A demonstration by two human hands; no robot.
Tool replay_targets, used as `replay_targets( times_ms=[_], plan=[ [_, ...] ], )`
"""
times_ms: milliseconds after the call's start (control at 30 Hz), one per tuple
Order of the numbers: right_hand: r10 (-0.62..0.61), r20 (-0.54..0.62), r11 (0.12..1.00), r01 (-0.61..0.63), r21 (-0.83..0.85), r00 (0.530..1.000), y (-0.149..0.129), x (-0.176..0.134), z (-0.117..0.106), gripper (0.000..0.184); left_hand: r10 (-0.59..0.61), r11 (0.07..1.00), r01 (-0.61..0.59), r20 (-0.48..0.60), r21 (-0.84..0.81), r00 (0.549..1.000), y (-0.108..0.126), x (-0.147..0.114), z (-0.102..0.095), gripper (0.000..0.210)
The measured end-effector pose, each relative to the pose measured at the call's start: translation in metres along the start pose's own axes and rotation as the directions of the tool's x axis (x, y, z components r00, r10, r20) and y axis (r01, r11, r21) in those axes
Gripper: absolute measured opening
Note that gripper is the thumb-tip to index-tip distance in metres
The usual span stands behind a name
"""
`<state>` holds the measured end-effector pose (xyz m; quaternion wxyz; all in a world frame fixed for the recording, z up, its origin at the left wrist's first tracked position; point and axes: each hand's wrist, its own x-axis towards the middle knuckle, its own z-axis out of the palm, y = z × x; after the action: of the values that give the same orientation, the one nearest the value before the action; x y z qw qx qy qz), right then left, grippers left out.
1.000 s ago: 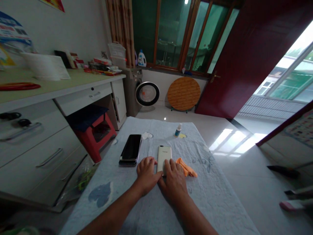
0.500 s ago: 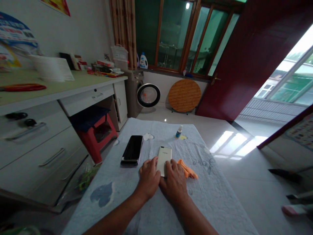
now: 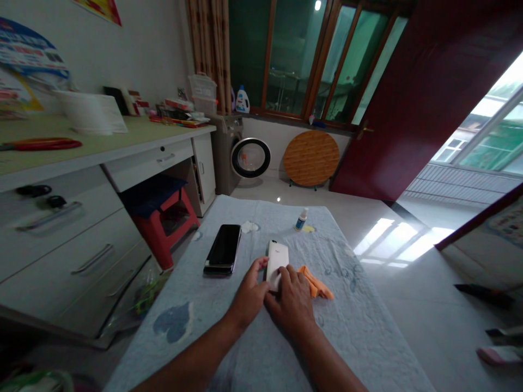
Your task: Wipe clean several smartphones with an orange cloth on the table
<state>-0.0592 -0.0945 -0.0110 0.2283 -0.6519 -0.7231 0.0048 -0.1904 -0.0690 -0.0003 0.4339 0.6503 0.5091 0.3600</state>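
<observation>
The white phone (image 3: 278,258) is at mid-bench (image 3: 351,332), well inside the edges, with room ahead and the black phone (image 3: 224,244) and orange cloth (image 3: 316,283) flanking it. Its camera end points away from the person, long axis running lengthwise. The left hand (image 3: 250,290) pinches its left side; the right hand (image 3: 292,294) apparently grips the other, fingertips partly hidden.

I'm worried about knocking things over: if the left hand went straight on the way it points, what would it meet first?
Most likely the pale phone, which the left hand touches along its left side; depth beyond that is hard to judge.
</observation>
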Motion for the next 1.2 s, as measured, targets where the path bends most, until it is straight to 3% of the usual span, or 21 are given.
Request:
replay_targets(
  times_ms=[100,200,333,400,500,733,833,967,1200],
  plan=[
    [0.012,-0.016,0.997,-0.011,0.077,1.000,0.001,0.002,-0.003,0.035,0.017,0.957,-0.004,0.042,-0.290,0.999,0.003,-0.001,0.003,0.059],
    [0.009,-0.061,0.988,0.000,0.153,0.998,0.002,0.003,-0.008,0.029,0.082,0.886,-0.028,0.097,-0.463,0.992,0.001,-0.001,0.005,0.060],
    [0.043,-0.106,0.963,-0.013,0.271,0.993,0.003,0.004,-0.009,0.025,0.159,0.788,-0.030,0.155,-0.615,0.975,-0.006,0.001,0.005,0.061],
    [0.073,-0.124,0.943,-0.028,0.332,0.990,0.005,0.004,-0.007,0.034,0.158,0.790,-0.025,0.163,-0.613,0.974,-0.010,0.002,0.005,0.062],
    [0.132,-0.144,0.907,-0.061,0.417,0.981,0.012,0.004,0.000,0.048,0.115,0.865,-0.037,0.126,-0.501,0.985,-0.012,0.001,0.004,0.061],
    [0.272,-0.116,0.876,-0.196,0.440,0.955,0.025,0.006,0.007,0.052,0.080,0.992,-0.083,-0.037,-0.098,0.996,-0.018,0.000,0.004,0.055],
    [0.266,-0.126,0.893,-0.195,0.406,0.956,0.026,0.007,0.008,0.051,0.147,0.983,-0.136,-0.089,0.120,0.985,-0.023,0.000,0.004,0.056],
    [0.256,-0.106,0.924,-0.211,0.318,0.961,0.029,0.007,0.009,0.050,0.197,0.932,-0.167,-0.060,0.323,0.979,-0.030,-0.001,0.006,0.055],
    [0.201,-0.097,0.976,-0.191,0.102,0.975,0.019,0.007,0.009,0.050,0.217,0.892,-0.212,0.034,0.400,0.976,-0.035,0.000,0.007,0.063]
  ],
)
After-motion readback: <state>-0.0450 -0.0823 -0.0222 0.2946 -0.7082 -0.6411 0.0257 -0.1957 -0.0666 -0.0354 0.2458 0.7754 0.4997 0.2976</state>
